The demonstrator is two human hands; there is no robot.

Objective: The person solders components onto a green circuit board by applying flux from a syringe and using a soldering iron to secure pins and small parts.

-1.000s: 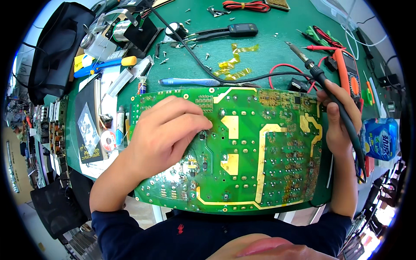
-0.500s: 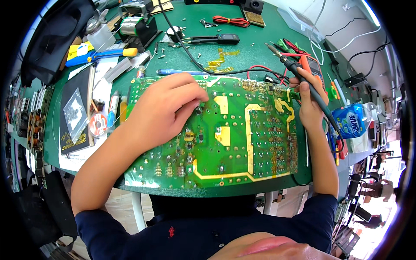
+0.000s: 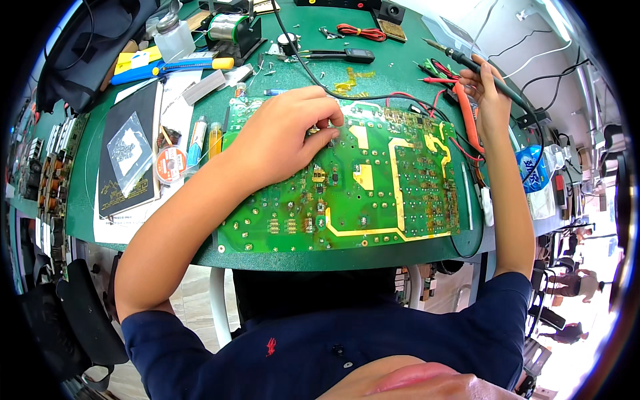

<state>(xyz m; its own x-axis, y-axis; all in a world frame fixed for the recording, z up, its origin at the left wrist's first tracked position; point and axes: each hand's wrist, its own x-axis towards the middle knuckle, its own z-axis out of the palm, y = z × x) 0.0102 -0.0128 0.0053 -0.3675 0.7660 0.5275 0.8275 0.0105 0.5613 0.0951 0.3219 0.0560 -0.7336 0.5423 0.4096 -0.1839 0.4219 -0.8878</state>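
Observation:
A large green circuit board [image 3: 373, 213] lies across the bench in front of me, its soldered side up, with gold-coloured traces. My left hand [image 3: 287, 137] rests on its upper left part. The fingers are curled in against the thumb near the board's upper middle; whatever they pinch is hidden. Up at the right, my right hand [image 3: 490, 93] is closed round the dark handle of a soldering iron [image 3: 463, 60]. The iron's tip points to the upper left, beyond the board and apart from it. Its cable loops down past my right forearm.
Left of the board are a black notebook [image 3: 115, 175] under a clear bag [image 3: 130, 153], a red-centred reel [image 3: 171, 164] and a blue-and-yellow tool [image 3: 175, 67]. A solder spool [image 3: 228, 28], test tweezers [image 3: 357, 56] and loose screws lie behind. A blue package [image 3: 531, 168] stands right.
My right hand has lifted the soldering iron up and away from the board. The left hand's fingers have curled tighter over the board. The whole view has shifted somewhat.

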